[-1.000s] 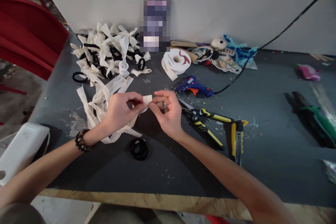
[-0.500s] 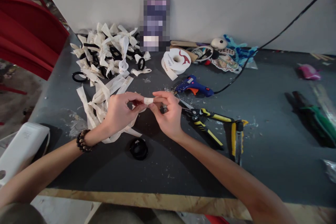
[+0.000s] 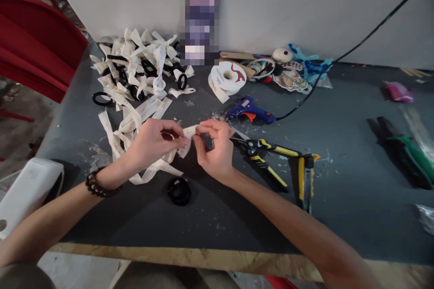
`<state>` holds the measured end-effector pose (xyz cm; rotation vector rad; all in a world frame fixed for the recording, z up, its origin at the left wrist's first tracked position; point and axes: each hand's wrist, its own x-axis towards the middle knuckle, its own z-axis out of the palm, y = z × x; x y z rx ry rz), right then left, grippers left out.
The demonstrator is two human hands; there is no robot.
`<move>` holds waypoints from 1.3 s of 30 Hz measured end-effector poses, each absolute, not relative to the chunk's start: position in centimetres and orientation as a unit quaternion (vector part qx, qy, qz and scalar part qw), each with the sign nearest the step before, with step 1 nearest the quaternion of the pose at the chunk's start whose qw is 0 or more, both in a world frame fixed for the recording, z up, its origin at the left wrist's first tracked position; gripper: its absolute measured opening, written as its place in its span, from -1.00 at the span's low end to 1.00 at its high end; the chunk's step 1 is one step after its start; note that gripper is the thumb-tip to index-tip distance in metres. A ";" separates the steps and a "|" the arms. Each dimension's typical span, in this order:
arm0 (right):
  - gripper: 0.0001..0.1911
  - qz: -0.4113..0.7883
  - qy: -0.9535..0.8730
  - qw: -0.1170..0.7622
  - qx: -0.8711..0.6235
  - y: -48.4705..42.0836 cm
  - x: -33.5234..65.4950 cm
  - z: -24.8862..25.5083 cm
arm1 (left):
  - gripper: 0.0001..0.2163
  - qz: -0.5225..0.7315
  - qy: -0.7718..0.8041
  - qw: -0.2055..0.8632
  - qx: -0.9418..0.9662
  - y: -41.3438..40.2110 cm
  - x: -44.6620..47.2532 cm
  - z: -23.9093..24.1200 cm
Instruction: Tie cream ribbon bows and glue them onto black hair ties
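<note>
A short piece of cream ribbon [image 3: 190,131] is stretched between my two hands above the table, one end hanging down. My left hand [image 3: 158,139] pinches it from the left between thumb and fingers. On the other side my right hand [image 3: 215,144] grips it with thumb and fingertips. Loose cream ribbon strips [image 3: 127,122] lie under and behind my left hand. Black hair ties [image 3: 179,191] sit stacked on the table nearer to me. Beyond is a pile of ribbon bows [image 3: 135,63], many with black hair ties attached.
A ribbon spool [image 3: 228,79] and a blue glue gun [image 3: 251,110] with its cord stand behind my right hand. Yellow-black pliers [image 3: 267,158] and a yellow cutter knife [image 3: 306,180] lie to the right. Green-handled pliers [image 3: 407,151] are farther right; a white power bank [image 3: 32,189] is left.
The ribbon between my fingers has tilted, and more of it shows, with an end now hanging below. My left hand has shifted slightly left.
</note>
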<state>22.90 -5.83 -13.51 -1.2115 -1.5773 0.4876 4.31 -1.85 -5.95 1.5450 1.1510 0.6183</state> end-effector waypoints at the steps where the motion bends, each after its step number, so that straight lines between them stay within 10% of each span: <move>1: -0.64 0.172 -0.670 0.512 -0.510 -6.0 22.8 -13.4 | -0.86 0.239 0.474 0.568 0.629 -1.7 4.1 -5.9; 17: -0.35 0.425 -0.541 0.588 -0.426 -5.2 22.6 -13.6 | -0.72 0.359 0.444 0.679 0.462 -2.0 4.9 -7.2; 28: -0.34 0.439 -0.511 0.593 -0.442 -5.0 22.6 -13.8 | -0.80 0.300 0.470 0.491 0.669 -1.8 4.4 -6.2; 39: -0.32 0.455 -0.498 0.589 -0.446 -5.0 22.7 -13.8 | -0.74 0.347 0.507 0.605 0.507 -2.0 4.7 -6.8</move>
